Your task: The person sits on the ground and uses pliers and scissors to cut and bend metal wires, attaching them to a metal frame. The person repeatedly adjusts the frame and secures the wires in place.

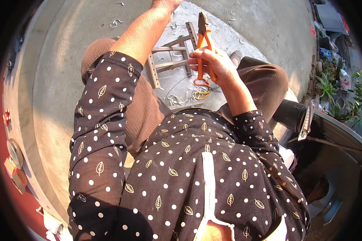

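My right hand [219, 66] is closed around the orange handles of a pair of pliers [203, 30], with their metal jaws pointing up and away from me. Reaching to the top edge, my left hand [167, 3] is mostly cut off, so its fingers do not show. Between my knees sits a small wooden frame [169, 49] of joined bars, with thin strands of wire or strip around it. Just nearer than the pliers lie scissors with orange and yellow handles [201, 94]. A tangle of pale strips [175, 99] rests beside them.
Loose strip scraps [116, 23] are scattered over the concrete floor [80, 24]. Potted plants [328, 86] and clutter line the right side. A dark panel with a metal fitting [305, 122] stands close by my right side. Along the left runs a red surface [12, 193] with small objects.
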A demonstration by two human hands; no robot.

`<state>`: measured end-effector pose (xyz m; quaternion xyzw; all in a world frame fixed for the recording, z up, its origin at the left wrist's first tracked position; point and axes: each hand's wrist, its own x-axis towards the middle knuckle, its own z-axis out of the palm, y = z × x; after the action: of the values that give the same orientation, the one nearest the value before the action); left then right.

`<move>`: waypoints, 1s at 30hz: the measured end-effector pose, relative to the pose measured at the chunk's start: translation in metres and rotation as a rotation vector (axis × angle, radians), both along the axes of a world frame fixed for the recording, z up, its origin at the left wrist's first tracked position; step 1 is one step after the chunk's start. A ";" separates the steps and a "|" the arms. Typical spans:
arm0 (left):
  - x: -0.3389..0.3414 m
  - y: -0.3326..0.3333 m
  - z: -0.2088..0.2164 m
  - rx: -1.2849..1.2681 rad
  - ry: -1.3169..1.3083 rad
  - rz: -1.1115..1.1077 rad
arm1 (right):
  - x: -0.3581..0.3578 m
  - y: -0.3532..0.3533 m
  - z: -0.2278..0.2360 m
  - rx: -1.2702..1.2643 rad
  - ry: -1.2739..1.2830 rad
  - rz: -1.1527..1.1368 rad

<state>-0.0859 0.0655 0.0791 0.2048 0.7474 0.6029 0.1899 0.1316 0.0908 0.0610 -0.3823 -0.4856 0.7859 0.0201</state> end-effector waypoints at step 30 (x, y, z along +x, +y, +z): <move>0.139 -0.015 -0.144 -0.596 -0.098 -0.189 | 0.032 0.108 0.024 0.313 -0.237 0.133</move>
<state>0.0533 0.0507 -0.0651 0.1794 0.8588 0.3459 0.3324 0.1637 0.1986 0.0850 -0.4312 -0.6250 0.6500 -0.0300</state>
